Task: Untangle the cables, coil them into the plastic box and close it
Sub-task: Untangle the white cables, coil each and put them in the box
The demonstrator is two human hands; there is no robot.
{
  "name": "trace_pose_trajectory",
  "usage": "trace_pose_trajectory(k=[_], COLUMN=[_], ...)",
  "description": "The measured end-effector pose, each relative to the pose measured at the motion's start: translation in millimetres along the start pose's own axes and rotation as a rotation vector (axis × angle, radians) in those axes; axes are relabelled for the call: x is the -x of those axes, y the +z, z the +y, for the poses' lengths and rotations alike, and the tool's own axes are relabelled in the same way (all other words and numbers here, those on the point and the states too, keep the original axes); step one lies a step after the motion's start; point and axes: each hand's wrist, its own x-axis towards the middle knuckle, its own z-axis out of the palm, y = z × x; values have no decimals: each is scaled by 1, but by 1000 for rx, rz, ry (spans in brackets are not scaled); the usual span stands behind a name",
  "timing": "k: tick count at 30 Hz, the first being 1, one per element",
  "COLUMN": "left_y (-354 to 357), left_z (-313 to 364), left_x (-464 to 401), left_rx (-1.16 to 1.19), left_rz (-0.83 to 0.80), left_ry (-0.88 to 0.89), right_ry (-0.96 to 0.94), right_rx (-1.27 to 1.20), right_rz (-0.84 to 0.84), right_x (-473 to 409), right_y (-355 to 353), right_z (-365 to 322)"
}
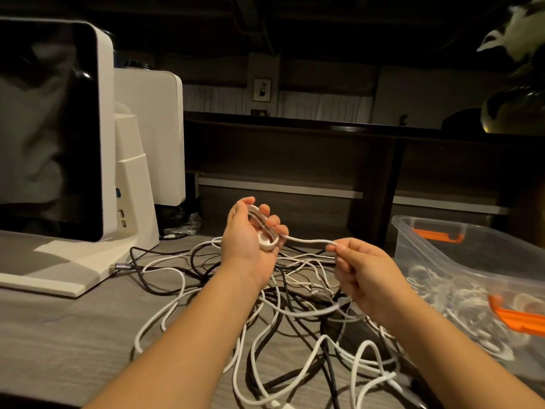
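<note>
Mid-frame, the left hand (250, 231) grips a half-wound white cable coil (267, 231), the right hand (358, 270) pinches its tail, the tangled black and white cables (265, 314) remain, and the clear plastic box (472, 278) at right holds some coils.

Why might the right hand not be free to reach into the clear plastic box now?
Probably not free: the right hand pinches the white cable, though the clear plastic box stands open beside it.

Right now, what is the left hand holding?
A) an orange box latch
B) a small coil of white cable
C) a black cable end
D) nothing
B: the left hand has its fingers curled round a small coil of white cable, and a strand runs from it to the right hand, which pinches it.
</note>
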Motion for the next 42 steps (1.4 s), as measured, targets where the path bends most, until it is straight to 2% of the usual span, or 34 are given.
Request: trace_pose_trajectory(k=[3, 4, 6, 9, 14, 16, 21, 24, 30, 32, 36, 39, 42], left_y=[1, 1, 0, -1, -4, -5, -6, -8, -13, -13, -9, -11, -14], left_z=[1, 2, 4, 5, 8, 8, 4, 4, 0, -2, -6, -6, -6], left_x=[1, 1, 1, 1, -4, -6, -4, -5, -8, -7, 1, 2, 2], left_rx=[32, 48, 92, 106, 53, -86, -605, -738, -953, -1016, -1103, -1233, -1133], left_rz=[23, 36, 51, 45, 29, 57, 27, 19, 10, -26, -159, -285, -504], left_ry=[8, 17, 24, 5, 15, 104, 408, 426, 418, 353, 50, -150, -450], right_ry=[-170, -210, -205, -161, -213, -256, -392, -495, -482, -436, -456, -514, -514], right_rx=[650, 796, 906, 961, 937, 978, 1069, 1097, 999, 899, 802, 748, 765], right_rz=[31, 4, -83, -212, -353, -394, -443, -411, -446, -474, -462, -274, -73], right_x=[3, 3, 4, 7, 14, 15, 14, 14, 23, 25, 26, 23, 18], right_y=[-5, -4, 0, 5, 4, 4, 3, 3, 8, 9, 14, 14, 10], right_z=[4, 5, 8, 11, 8, 9, 10, 10, 6, 5, 3, 5, 7])
